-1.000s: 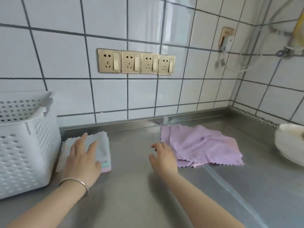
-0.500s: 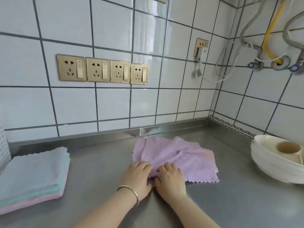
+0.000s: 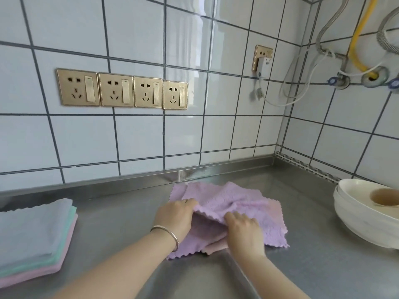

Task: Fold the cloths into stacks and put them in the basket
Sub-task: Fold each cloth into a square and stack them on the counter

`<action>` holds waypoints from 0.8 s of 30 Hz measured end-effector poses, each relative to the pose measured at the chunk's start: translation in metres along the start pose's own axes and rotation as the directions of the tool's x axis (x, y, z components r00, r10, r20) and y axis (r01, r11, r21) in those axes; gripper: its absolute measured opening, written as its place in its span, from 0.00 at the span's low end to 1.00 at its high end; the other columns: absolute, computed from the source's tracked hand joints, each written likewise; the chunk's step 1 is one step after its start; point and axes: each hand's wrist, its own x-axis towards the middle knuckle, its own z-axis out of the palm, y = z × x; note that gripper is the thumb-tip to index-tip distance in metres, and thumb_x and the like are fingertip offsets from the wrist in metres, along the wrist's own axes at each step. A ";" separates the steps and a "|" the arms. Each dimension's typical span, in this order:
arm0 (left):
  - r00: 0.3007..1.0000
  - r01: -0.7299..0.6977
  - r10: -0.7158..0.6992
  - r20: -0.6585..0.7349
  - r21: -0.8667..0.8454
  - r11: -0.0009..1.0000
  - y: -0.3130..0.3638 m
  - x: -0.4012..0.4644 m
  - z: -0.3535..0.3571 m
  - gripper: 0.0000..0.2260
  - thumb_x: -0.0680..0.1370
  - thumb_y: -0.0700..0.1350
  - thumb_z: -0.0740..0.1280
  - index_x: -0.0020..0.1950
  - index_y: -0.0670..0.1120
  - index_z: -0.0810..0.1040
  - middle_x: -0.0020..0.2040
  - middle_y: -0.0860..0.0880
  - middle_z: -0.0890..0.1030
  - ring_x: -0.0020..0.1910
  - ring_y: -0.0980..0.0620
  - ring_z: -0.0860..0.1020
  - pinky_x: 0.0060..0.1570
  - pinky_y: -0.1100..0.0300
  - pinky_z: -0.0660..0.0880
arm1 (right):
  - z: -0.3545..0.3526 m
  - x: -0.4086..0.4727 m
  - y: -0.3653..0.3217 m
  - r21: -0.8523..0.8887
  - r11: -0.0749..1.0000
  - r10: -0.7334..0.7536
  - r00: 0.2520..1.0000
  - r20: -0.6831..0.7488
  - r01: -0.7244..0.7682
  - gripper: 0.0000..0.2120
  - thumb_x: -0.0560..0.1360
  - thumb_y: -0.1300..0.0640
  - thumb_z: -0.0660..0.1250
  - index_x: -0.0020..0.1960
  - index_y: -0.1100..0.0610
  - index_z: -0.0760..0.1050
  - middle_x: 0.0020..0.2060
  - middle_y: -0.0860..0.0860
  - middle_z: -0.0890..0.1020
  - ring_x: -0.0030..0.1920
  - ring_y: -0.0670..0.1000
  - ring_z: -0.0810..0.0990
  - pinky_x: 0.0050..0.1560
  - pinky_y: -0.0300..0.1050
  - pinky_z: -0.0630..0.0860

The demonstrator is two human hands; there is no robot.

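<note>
A crumpled purple cloth (image 3: 241,201) lies on the steel counter (image 3: 121,225) near the back wall. My left hand (image 3: 174,219), with a bangle at the wrist, grips the cloth's near edge and lifts it. Just to the right, my right hand (image 3: 244,231) pinches the same edge. A pinkish cloth (image 3: 216,247) peeks out beneath the purple one. At the far left sits a stack of folded cloths (image 3: 32,236), grey on top, then green and pink. The basket is out of view.
Stacked white bowls (image 3: 356,214) with a beige cup (image 3: 386,197) inside stand at the right edge. A row of gold wall sockets (image 3: 121,89) is on the tiled wall. A plug, cables and hoses hang in the right corner.
The view swung right, away from the basket. My left hand left the folded stack and joined my right at the purple cloth. Both hands now lift its near edge, opening a fold.
</note>
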 end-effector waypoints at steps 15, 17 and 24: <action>0.869 -0.041 -0.237 -0.433 -0.542 0.839 -0.086 -0.031 -0.205 0.08 0.76 0.48 0.65 0.45 0.46 0.82 0.37 0.54 0.81 0.33 0.62 0.77 0.37 0.70 0.71 | -0.216 0.083 0.058 0.641 0.733 0.242 0.968 0.070 -0.230 0.07 0.75 0.62 0.64 0.46 0.56 0.81 0.37 0.58 0.80 0.35 0.54 0.75 0.29 0.36 0.70; 0.855 -0.017 -0.291 -0.430 -0.583 0.812 -0.108 -0.059 -0.229 0.10 0.75 0.50 0.66 0.35 0.50 0.80 0.26 0.58 0.76 0.26 0.63 0.74 0.28 0.74 0.66 | -0.236 0.084 0.035 0.745 0.624 0.215 0.969 0.125 -0.234 0.05 0.74 0.56 0.67 0.42 0.55 0.81 0.38 0.62 0.82 0.35 0.54 0.77 0.35 0.41 0.71; 0.908 0.305 -0.415 -0.053 -0.595 0.744 -0.201 -0.133 -0.233 0.16 0.79 0.46 0.61 0.32 0.42 0.73 0.32 0.49 0.73 0.36 0.59 0.71 0.44 0.74 0.75 | -0.229 0.076 -0.071 0.782 0.507 0.069 0.921 0.382 -0.363 0.15 0.77 0.52 0.64 0.51 0.63 0.80 0.47 0.65 0.81 0.51 0.63 0.80 0.54 0.57 0.76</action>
